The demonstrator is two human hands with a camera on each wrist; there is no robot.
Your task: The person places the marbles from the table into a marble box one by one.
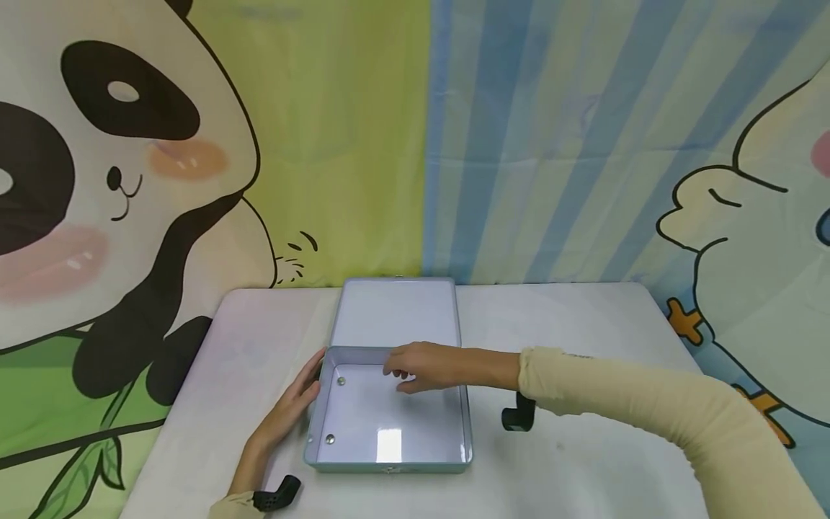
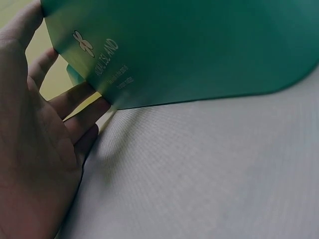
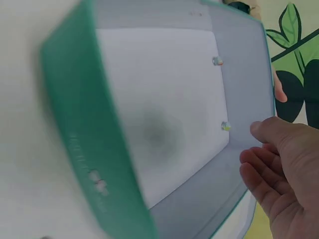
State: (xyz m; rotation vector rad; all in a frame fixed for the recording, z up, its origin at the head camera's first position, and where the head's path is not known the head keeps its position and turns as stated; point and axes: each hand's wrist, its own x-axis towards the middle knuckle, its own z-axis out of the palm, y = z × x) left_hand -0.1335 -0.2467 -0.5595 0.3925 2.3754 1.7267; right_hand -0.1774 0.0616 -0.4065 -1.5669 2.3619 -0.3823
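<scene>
An open green tin box (image 1: 389,467) with a pale inside sits on the white table, its hinged lid (image 1: 395,313) tipped back. Two small shiny glass marbles lie along its left wall inside, one farther back (image 1: 341,381) and one near the front (image 1: 330,438). My left hand (image 1: 288,407) rests its extended fingertips against the box's left side; printed lettering on that green wall (image 2: 184,55) shows in the left wrist view. Over the back part of the box hovers my right hand (image 1: 424,366), fingers loosely bent, thumb (image 3: 271,130) apart from them, nothing visible between.
The white table (image 1: 570,447) extends on both sides of the box. Behind it hangs a curtain (image 1: 551,144) printed with cartoon animals. Black wrist devices sit on the left wrist (image 1: 277,494) and the right wrist (image 1: 519,414).
</scene>
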